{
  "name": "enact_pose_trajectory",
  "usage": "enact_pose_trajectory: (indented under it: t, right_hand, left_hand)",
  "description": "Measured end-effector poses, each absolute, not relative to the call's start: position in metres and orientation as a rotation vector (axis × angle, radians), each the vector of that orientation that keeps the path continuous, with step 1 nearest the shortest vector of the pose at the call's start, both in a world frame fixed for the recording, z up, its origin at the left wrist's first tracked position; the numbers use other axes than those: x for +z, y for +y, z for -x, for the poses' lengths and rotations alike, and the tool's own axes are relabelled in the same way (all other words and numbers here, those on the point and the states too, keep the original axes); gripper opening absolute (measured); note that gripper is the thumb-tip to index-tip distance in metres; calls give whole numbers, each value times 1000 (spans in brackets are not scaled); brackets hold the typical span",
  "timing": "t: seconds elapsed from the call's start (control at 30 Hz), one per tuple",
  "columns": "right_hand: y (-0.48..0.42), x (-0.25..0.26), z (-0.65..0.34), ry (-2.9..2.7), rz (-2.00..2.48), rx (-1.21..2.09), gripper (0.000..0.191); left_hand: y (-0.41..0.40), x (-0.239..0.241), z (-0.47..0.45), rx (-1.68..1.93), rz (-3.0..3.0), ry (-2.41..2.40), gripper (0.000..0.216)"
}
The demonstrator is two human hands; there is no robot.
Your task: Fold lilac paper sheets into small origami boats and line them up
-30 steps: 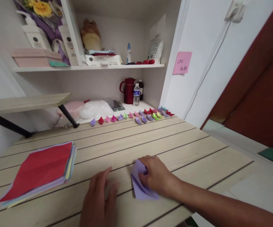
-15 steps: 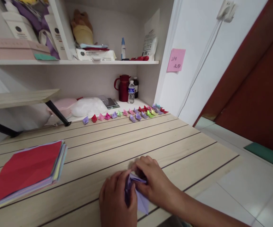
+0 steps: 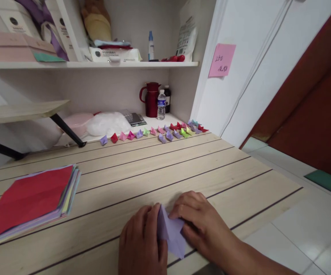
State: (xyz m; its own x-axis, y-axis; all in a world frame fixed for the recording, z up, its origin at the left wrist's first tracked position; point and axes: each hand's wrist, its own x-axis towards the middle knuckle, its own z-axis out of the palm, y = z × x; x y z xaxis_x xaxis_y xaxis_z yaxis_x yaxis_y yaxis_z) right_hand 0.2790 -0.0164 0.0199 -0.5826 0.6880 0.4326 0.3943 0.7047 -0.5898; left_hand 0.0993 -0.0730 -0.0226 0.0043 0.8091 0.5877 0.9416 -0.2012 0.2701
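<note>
A partly folded sheet of purple origami paper (image 3: 171, 233) is between my two hands, low over the front part of the wooden table (image 3: 119, 183). My left hand (image 3: 144, 238) grips its left edge, the thumb on the near side and the fingers behind. On the right edge, my right hand (image 3: 198, 223) pinches the paper between thumb and curled fingers. One fold stands up as a pointed flap near the left fingertips, and a lower corner points toward me. Parts of both edges are hidden by my fingers.
To the left lies a stack of coloured paper (image 3: 30, 198), red on top. Several small folded paper boats (image 3: 131, 135) line the table's far edge. Behind them stand a dark red jug (image 3: 152, 100) and a water bottle (image 3: 161, 105). A small raised shelf (image 3: 25, 110) is at left.
The purple paper has been turned and flattened, so a broader face of it shows. My right hand has shifted slightly right, and the view has tilted a little downward.
</note>
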Motion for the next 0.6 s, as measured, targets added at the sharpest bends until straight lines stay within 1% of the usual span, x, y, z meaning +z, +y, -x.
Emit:
enact_pose_trajectory:
  t: [0.17,0.27,0.43,0.5,0.6]
  right_hand:
    - [-14,16,-293,-2300,837,598,40]
    - [-15,16,-297,-2313,849,588,41]
    - [-18,22,-296,-2383,867,494,62]
    - [-19,24,-293,-2387,907,479,61]
    - [-19,25,-287,-2349,1043,465,49]
  left_hand:
    - [-72,-28,-100,-883,2091,-1749,63]
    - [-71,-32,-102,-885,2043,-1677,57]
    - [-70,-40,-102,-904,1980,-1560,38]
    - [-70,-42,-101,-899,1972,-1543,36]
    - [-70,-42,-102,-898,1968,-1532,33]
